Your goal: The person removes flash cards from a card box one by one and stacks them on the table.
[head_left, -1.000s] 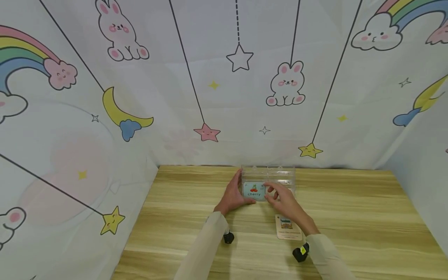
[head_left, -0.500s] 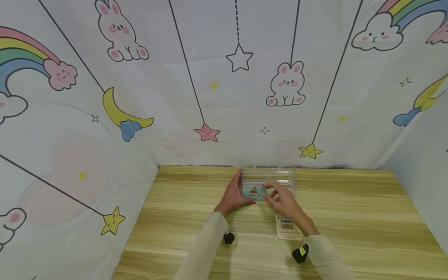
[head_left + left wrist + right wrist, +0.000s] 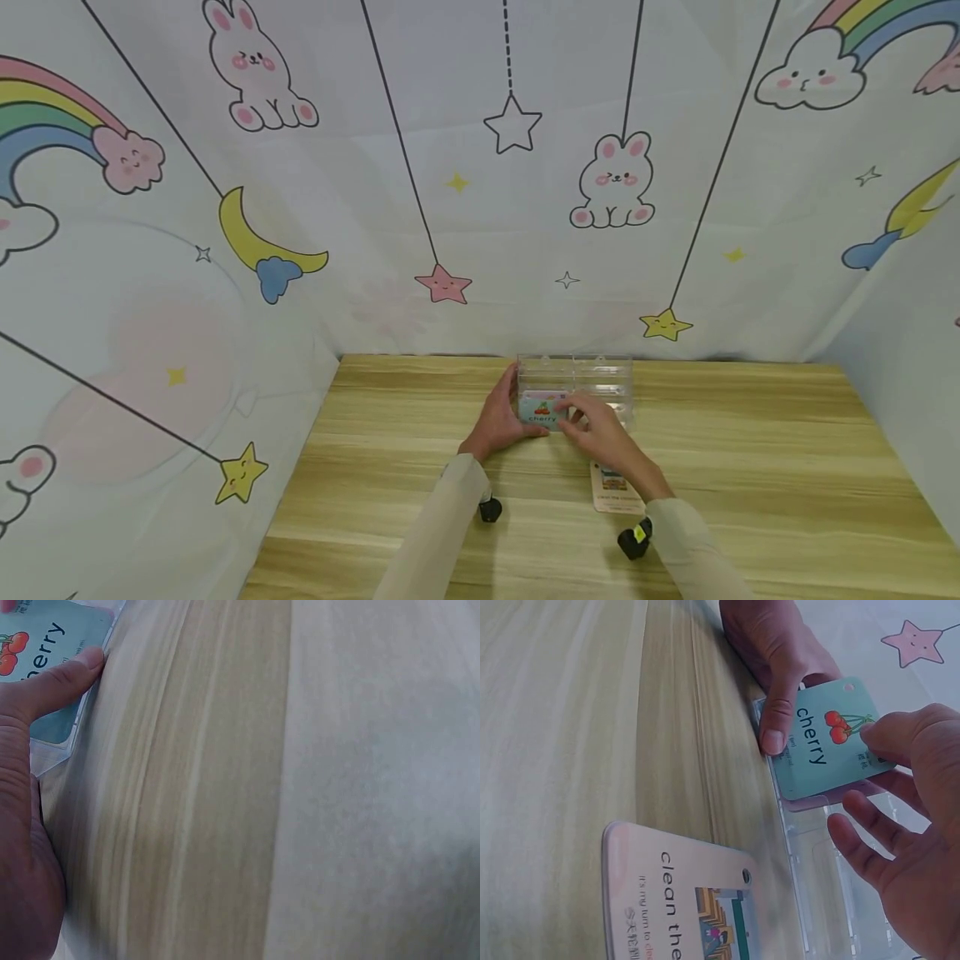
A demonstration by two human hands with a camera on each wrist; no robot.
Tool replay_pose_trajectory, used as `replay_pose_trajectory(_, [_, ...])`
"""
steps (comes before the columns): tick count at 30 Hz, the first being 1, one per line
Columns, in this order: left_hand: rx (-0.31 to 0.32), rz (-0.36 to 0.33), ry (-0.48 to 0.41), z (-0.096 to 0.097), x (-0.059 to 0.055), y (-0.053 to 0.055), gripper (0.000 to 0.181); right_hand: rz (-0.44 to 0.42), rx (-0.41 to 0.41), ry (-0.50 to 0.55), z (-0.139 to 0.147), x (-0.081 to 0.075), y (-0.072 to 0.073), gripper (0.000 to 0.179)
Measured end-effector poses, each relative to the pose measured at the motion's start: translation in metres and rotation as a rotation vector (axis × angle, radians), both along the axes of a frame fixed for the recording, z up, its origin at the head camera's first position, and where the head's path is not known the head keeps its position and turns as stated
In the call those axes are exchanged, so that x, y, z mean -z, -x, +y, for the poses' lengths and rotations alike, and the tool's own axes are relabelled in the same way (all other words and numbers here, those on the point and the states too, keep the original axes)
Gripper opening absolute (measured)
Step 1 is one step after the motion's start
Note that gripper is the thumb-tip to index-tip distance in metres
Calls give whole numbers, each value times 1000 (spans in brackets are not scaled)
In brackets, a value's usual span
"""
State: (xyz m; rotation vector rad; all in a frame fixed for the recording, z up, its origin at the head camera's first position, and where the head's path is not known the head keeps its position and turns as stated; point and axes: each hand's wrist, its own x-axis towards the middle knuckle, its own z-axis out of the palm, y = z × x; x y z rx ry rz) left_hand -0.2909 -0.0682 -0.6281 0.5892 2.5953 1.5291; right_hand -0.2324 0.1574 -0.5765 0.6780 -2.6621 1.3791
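A light-blue card with cherries and the word "cherry" (image 3: pixel 538 410) stands in the lower left compartment of a clear plastic card rack (image 3: pixel 603 367). My right hand (image 3: pixel 600 429) pinches this cherry card at its right side, thumb on the printed face, as the right wrist view shows. Behind it a strip of a pinkish card (image 3: pixel 817 801) shows. My left hand (image 3: pixel 501 421) grips the rack's left end, with the thumb along the front lower edge. In the left wrist view, the thumb (image 3: pixel 71 679) crosses the card's lower part.
A beige card reading "clean the" (image 3: pixel 652 900) lies on the wooden table (image 3: pixel 750 475) below my right hand, partly covered by the forearm in the head view. The rack stands near the table's back edge, against a printed cloth backdrop (image 3: pixel 517 208).
My right hand has shifted slightly left, its fingers further over the cherry card. The cherry card has lowered a little at the top, and a pinkish edge now shows behind it. My left hand stays put.
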Motion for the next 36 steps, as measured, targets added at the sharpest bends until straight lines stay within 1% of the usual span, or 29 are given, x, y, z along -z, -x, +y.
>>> replay_pose_trajectory(9, [1,-4,2,1,-5,-1,131,55,44,9,-2,-8,4,24])
replay_pose_trajectory(18, [3,3,-12,2,-4,-1,132,93,72,22,0,-7,6,28])
replay_pose_trajectory(24, [0,24,1,2,-3,-2,131,69,93,77,2,-9,4,34])
replay_pose_trajectory(28, [0,30,-17,1,-3,-2,129,39,120,112,5,-14,0,38])
replay_pose_trajectory(31, [0,16,-23,1,-5,-3,129,20,131,130,10,-17,-5,39])
replay_pose_trajectory(36, [-9,-12,-10,0,-8,-5,132,18,145,128,21,-19,-11,40])
